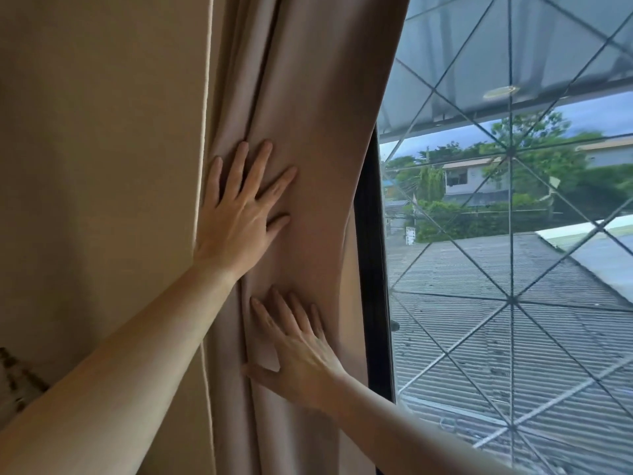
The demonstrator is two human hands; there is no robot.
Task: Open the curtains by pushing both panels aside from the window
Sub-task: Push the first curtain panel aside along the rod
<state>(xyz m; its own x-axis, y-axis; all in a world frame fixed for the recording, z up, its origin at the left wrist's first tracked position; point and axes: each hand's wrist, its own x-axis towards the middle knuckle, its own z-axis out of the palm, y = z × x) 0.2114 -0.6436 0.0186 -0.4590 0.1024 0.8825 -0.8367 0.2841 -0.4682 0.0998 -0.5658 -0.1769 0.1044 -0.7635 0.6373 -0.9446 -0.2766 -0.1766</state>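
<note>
Diamond-pattern window grille point(510, 296) and corrugated roofs point(496, 337) fill the uncovered glass at right; no writing is readable. Beside the beige wall point(85, 166), the taupe curtain panel point(318, 97) hangs bunched in folds, my left hand point(236, 214) and right hand point(298, 361) pressed flat on it, fingers spread, each grip wide.

I can't see the curtain point(308, 97) top; my forearms run off-frame, and the trees point(534, 149) outside blur.
</note>
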